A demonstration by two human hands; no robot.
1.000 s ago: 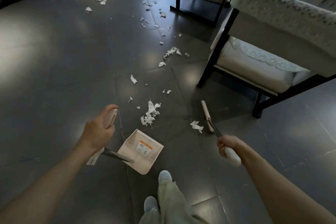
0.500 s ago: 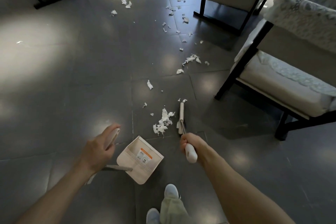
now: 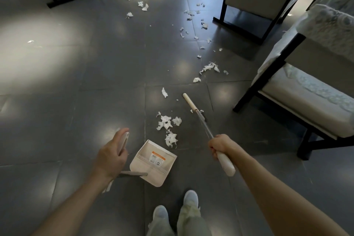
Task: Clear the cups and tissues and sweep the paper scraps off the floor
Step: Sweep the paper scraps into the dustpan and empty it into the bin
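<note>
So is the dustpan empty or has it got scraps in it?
Empty. The dustpan shows only its bare pan and orange label; the nearest paper scraps lie on the floor just beyond its front edge.

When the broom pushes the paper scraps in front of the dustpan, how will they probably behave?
The paper scraps look thin, torn and crumpled, so probably very light and floppy. On the smooth, shiny floor they should slide easily toward the dustpan. The pile is loose, so a fast broom stroke may scatter some.
</note>
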